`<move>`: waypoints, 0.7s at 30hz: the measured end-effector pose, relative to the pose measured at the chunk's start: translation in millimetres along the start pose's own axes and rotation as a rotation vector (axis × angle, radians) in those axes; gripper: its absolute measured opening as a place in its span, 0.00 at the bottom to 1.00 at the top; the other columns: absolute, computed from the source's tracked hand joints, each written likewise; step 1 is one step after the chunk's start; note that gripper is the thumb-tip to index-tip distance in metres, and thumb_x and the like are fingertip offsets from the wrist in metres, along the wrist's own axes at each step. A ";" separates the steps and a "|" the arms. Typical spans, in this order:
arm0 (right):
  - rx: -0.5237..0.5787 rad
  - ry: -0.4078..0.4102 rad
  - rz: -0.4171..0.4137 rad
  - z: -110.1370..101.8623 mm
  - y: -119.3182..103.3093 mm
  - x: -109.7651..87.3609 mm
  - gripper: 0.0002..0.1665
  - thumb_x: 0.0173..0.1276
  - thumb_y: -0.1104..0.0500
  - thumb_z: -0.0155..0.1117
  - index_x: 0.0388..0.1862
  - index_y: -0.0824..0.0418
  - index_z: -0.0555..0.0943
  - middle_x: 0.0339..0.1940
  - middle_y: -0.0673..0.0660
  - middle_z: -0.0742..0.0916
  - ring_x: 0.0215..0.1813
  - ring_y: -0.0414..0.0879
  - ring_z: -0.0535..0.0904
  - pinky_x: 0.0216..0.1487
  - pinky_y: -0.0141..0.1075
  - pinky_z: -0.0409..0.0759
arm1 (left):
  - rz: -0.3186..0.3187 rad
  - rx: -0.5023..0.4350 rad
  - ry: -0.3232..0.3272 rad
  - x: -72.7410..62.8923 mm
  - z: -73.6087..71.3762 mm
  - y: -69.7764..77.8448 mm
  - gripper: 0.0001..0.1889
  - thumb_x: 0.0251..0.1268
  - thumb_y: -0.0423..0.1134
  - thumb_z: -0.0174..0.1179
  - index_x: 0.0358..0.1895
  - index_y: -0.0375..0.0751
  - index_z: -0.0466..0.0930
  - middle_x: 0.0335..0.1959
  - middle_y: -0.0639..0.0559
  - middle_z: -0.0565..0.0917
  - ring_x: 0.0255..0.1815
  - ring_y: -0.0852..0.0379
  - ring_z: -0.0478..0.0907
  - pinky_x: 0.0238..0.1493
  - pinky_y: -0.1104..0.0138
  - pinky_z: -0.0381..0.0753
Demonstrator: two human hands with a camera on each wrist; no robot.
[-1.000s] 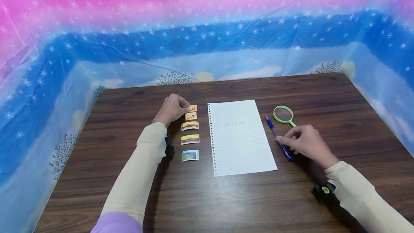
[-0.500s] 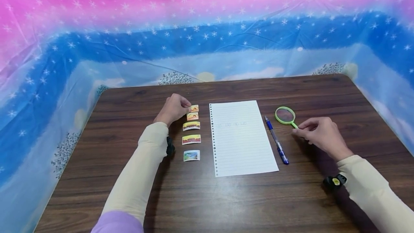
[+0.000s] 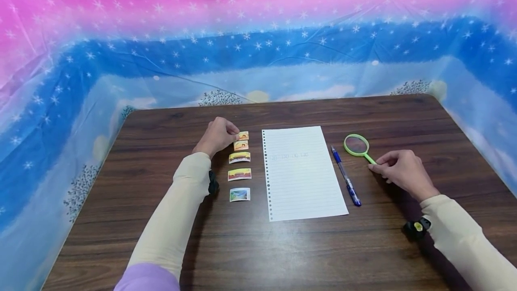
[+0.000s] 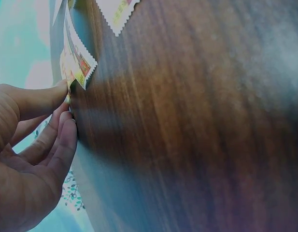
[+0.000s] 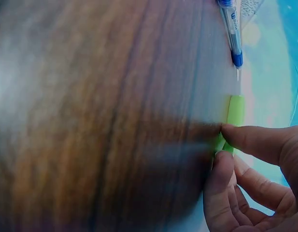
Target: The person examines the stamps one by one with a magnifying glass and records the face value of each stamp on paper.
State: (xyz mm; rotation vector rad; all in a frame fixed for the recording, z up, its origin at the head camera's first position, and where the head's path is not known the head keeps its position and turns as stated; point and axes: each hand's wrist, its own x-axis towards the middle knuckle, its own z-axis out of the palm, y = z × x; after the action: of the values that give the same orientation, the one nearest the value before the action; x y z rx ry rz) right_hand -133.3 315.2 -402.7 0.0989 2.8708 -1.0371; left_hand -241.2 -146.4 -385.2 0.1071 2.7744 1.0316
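At the far end of a column of postage stamps, my left hand (image 3: 217,136) pinches the edge of the topmost orange stamp (image 3: 243,135) between thumb and fingers. Another orange stamp (image 3: 241,145) lies just below it, followed by two red-and-yellow stamps (image 3: 239,174) and a blue-green landscape stamp (image 3: 240,194). In the left wrist view, the thumb (image 4: 47,99) presses on the stamp's border. On the right, my right hand (image 3: 405,172) holds the handle end of a green magnifying glass (image 3: 368,158). The right wrist view shows thumb and fingertips around the green handle (image 5: 235,108).
A lined sheet of paper (image 3: 304,183) with punched holes and faint writing lies mid-table. Between it and the magnifying glass is a blue pen (image 3: 345,175). A patterned curtain (image 3: 250,44) hangs behind the brown wooden table (image 3: 169,237).
My right hand has left the pen and moved right to the magnifying glass handle, which it now holds. The pen's near end has shifted slightly left. My left hand stays at the top stamp.
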 end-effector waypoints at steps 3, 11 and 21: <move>0.008 0.008 -0.007 2.0 0.3 0.4 0.16 0.70 0.56 0.71 0.40 0.71 0.86 0.27 0.56 0.88 0.27 0.46 0.84 0.26 0.37 0.82 | 0.003 0.003 -0.001 0.1 -0.1 0.1 0.09 0.72 0.33 0.62 0.50 0.34 0.86 0.46 0.41 0.84 0.46 0.46 0.81 0.53 0.53 0.81; -0.010 0.033 -0.027 0.9 -6.6 8.3 0.14 0.71 0.57 0.69 0.38 0.71 0.87 0.25 0.55 0.88 0.26 0.45 0.85 0.29 0.39 0.82 | 0.009 0.000 -0.013 -0.8 -0.6 -0.3 0.09 0.73 0.33 0.62 0.50 0.34 0.87 0.47 0.42 0.84 0.46 0.46 0.81 0.53 0.52 0.81; -0.006 -0.017 -0.062 5.4 -48.4 37.0 0.13 0.71 0.58 0.68 0.38 0.70 0.87 0.28 0.60 0.89 0.28 0.47 0.85 0.29 0.39 0.80 | 0.007 -0.005 -0.010 -1.9 0.4 -1.4 0.10 0.73 0.32 0.61 0.52 0.34 0.86 0.49 0.41 0.84 0.48 0.46 0.81 0.53 0.52 0.81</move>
State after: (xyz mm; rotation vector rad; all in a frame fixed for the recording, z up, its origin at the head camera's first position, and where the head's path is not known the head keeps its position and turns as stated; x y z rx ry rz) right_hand -174.2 275.7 -380.0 0.0011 2.8782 -1.0351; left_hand -239.3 -147.5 -386.1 0.1210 2.7643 1.0363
